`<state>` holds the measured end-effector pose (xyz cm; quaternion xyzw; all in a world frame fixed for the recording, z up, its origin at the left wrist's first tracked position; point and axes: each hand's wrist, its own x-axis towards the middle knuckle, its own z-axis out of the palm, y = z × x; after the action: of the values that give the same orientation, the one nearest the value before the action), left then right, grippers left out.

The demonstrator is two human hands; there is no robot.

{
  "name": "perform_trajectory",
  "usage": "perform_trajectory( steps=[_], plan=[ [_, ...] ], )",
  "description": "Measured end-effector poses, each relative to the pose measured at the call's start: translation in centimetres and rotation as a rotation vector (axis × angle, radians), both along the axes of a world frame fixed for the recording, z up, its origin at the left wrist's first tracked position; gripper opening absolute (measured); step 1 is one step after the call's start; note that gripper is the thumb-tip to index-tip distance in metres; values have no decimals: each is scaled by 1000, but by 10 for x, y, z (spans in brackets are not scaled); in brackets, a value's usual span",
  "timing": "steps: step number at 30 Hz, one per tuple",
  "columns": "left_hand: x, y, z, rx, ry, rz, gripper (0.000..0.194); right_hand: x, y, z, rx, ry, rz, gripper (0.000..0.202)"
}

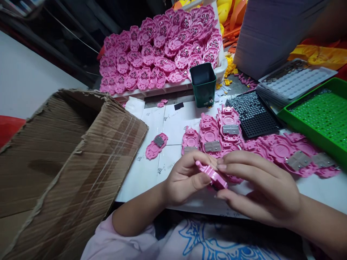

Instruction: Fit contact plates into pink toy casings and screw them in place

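My left hand (187, 177) grips a pink plastic toy casing (213, 175), thumb on the near face and fingers behind it. The casing is tilted edge-on, so most of its faces are hidden. From the other side my right hand (265, 184) curves around the casing's right end, fingertips at its top and thumb by its lower edge. Just beyond my hands stand stacked pink casings with grey battery covers (213, 146). Another pink casing with a dark grey cover (156, 145) lies alone to the left on the white table sheet (170, 159).
A cardboard box (108, 144) stands open at the left. Behind the table, a white crate (151, 92) holds many pink casings. A dark green bin (203, 86), a black tray of screws (257, 115), a green tray (320, 122) and clear plastic trays (300, 81) stand farther back and right.
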<state>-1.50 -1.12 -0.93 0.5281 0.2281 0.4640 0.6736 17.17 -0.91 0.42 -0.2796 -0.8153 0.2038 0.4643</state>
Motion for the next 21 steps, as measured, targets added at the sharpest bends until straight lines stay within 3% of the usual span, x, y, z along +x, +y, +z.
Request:
perform_trajectory(
  steps=[4,11,21],
  plan=[
    [4,1,-1,239,48,103,13,-3,-3,-3,47,-39,-72,27],
    [4,-3,-2,258,108,100,16,-3,-6,-3,88,-119,-85,18],
    [1,-3,3,400,299,190,10,-7,-5,-2,-155,24,59,9]
  ],
)
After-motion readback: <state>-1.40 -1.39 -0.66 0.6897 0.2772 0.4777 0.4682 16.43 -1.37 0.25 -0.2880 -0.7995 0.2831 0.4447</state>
